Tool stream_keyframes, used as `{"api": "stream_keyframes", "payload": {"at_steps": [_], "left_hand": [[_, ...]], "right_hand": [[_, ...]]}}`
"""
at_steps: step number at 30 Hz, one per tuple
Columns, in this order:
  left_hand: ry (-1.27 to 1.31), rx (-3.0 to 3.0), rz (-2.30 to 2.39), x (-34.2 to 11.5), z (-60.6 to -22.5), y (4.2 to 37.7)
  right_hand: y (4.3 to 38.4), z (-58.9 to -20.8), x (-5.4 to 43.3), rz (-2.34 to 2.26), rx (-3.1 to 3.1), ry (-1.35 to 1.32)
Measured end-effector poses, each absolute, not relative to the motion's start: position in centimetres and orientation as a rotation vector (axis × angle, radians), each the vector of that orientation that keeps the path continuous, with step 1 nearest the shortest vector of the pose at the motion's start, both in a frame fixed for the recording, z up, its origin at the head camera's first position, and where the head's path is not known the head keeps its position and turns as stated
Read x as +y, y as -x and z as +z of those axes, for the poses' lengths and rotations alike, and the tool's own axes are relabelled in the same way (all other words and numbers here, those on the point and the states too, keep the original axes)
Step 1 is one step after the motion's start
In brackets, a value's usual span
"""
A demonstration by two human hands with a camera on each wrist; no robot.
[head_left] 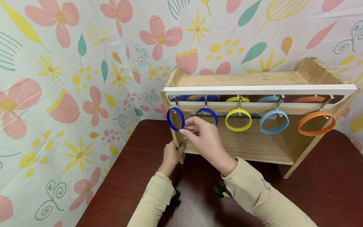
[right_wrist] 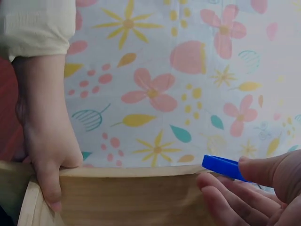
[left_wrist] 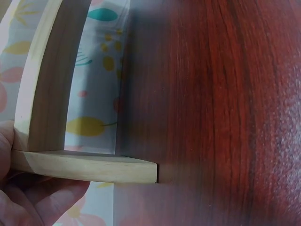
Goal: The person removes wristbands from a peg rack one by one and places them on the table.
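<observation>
A wooden rack (head_left: 244, 143) stands on a dark red table (head_left: 136, 176), with a rail of metal hooks under its top board. From the hooks hang a dark blue ring (head_left: 174, 119), a second dark blue ring (head_left: 208, 111), a yellow ring (head_left: 238, 119), a light blue ring (head_left: 273, 121) and an orange ring (head_left: 316, 123). My left hand (head_left: 173, 153) grips the rack's left side panel (left_wrist: 47, 84). My right hand (head_left: 189, 128) pinches the right edge of the leftmost blue ring (right_wrist: 222, 167) between thumb and fingers (right_wrist: 263, 172). It partly hides the second blue ring.
A flowered cloth (head_left: 71, 78) forms the backdrop behind and to the left of the rack. The table (left_wrist: 216, 94) stretches out in front of the rack. Beige sleeves (head_left: 255, 195) cover both forearms. The rack's lower shelf (head_left: 255, 151) holds nothing.
</observation>
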State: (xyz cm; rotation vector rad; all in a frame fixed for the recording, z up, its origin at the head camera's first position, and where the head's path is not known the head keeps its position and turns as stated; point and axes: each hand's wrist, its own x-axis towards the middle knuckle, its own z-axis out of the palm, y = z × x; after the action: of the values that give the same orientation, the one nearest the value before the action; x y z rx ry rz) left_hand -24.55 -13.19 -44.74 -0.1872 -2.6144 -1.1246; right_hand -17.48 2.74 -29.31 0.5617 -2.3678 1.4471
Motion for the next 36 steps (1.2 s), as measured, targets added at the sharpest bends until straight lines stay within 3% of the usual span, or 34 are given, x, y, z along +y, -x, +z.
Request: {"api": "stream_keyframes", "payload": {"at_steps": [36], "left_hand": [[0.192, -2.594, -1.105, -13.3, -45.0, 24.6]], "right_hand": [[15.4, -29.4, 3.9, 1.837, -2.146, -0.61]]}}
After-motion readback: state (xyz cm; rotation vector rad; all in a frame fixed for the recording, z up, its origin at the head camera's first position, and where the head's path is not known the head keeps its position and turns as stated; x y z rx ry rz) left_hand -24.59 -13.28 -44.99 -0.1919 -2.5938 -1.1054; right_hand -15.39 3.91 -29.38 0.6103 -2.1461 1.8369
